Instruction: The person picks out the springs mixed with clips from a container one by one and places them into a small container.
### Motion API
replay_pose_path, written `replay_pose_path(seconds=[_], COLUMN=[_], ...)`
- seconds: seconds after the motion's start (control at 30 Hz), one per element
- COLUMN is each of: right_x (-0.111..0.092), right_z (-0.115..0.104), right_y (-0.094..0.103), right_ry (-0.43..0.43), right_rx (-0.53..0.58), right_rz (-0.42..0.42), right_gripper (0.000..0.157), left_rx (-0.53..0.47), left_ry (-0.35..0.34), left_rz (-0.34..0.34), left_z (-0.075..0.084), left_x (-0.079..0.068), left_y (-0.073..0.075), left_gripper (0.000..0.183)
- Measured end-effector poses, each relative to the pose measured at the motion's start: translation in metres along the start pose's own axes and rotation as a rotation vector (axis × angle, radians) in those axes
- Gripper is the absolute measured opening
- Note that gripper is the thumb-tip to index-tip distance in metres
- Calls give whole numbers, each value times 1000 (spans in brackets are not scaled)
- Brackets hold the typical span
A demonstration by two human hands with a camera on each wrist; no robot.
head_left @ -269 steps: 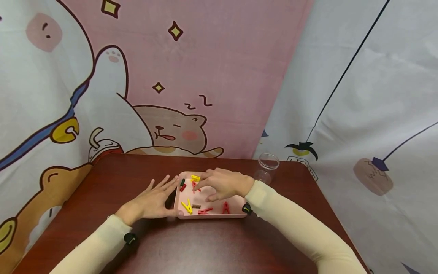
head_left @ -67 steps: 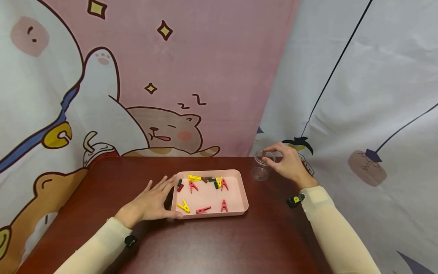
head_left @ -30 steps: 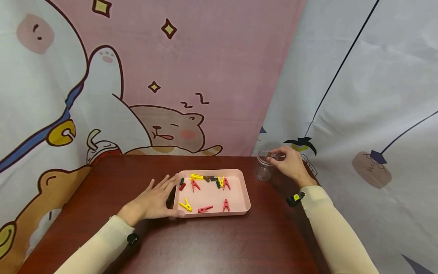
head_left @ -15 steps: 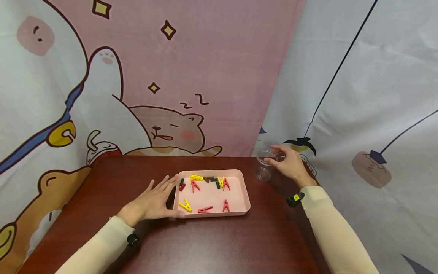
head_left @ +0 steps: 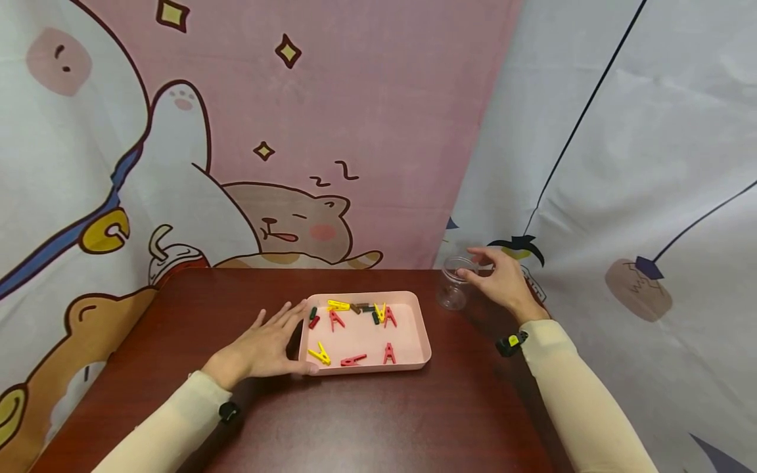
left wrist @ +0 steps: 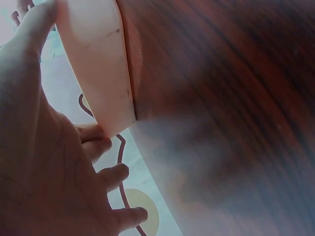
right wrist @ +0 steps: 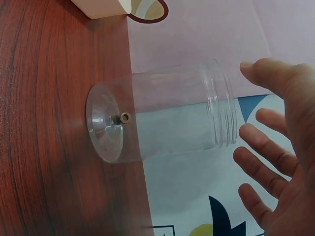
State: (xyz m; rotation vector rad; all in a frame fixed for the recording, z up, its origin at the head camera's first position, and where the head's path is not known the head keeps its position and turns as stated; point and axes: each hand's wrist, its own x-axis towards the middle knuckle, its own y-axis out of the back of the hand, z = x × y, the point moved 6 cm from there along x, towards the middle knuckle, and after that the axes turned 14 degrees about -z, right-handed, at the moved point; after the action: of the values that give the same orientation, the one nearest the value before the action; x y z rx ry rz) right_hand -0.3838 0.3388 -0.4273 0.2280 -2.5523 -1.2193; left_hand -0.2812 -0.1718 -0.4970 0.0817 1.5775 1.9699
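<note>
Tray (head_left: 367, 339) of clips (head_left: 339, 305), left grip (head_left: 261, 347) spread against it, jar (right wrist: 172, 88) holding brown piece (right wrist: 125, 118), right grip (head_left: 503, 280) spread nearby

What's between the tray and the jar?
Just a narrow strip of bare table; in the head view nothing lies between the tray and the jar.

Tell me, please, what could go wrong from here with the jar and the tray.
The right hand hovers by the upright clear jar, so a brush might tip it and spill the small brown piece inside. The left hand touches the pink tray, so a nudge could slide it and shift its loose red clips.
</note>
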Motion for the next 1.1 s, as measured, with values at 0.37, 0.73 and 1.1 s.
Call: replay_pose_path(seconds=[0.37, 0.73, 1.1], right_x=[1, 2, 11], right_z=[-19, -51, -86], right_y=[-4, -18, -44], right_ry=[61, 140, 148], right_rx=[-80, -114, -160], right_rz=[51, 2, -132], right_gripper=[62, 58, 56], left_rx=[12, -1, -12], left_ry=[-1, 5, -4], left_rz=[6, -5, -3], left_z=[0, 0, -1], left_x=[-1, 0, 0], left_y=[0, 1, 0], left_gripper=[142, 143, 143])
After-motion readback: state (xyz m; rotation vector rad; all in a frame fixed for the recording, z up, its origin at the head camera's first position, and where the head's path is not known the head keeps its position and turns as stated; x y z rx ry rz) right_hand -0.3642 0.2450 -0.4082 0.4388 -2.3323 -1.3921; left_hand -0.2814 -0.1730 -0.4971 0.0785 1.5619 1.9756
